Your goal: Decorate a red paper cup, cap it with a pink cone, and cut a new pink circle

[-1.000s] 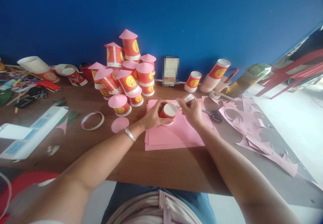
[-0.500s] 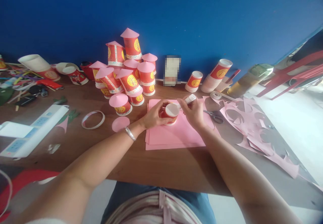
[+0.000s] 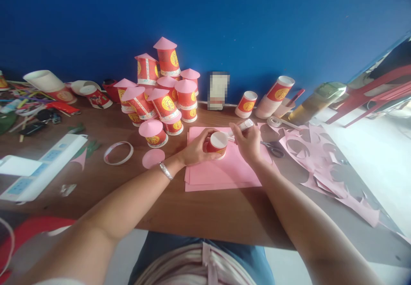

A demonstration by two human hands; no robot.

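My left hand (image 3: 201, 148) is wrapped around a red paper cup (image 3: 215, 148), which stands upside down with its white base on top. In my right hand (image 3: 248, 142) is a white glue stick (image 3: 246, 124), its narrow end pointing at the cup's upper edge; whether they touch I cannot tell. Both hands are over a stack of pink paper sheets (image 3: 221, 175). To the left of my left hand lies a pink paper disc (image 3: 153, 158). Several red cups with pink cone roofs are piled behind it, one of them a roofed cup (image 3: 153, 133) at the front.
Scissors (image 3: 272, 149) lie right of the paper, beside pink paper scraps (image 3: 321, 160). Behind stand a lone cup (image 3: 246, 104), a cup stack (image 3: 272, 98) and a tape roll (image 3: 274, 122). A tape ring (image 3: 118, 153) and a power strip (image 3: 41, 169) are at left.
My right hand has shifted slightly to the right with the glue stick, away from the cup. My left hand keeps hold of the cup in nearly the same spot.
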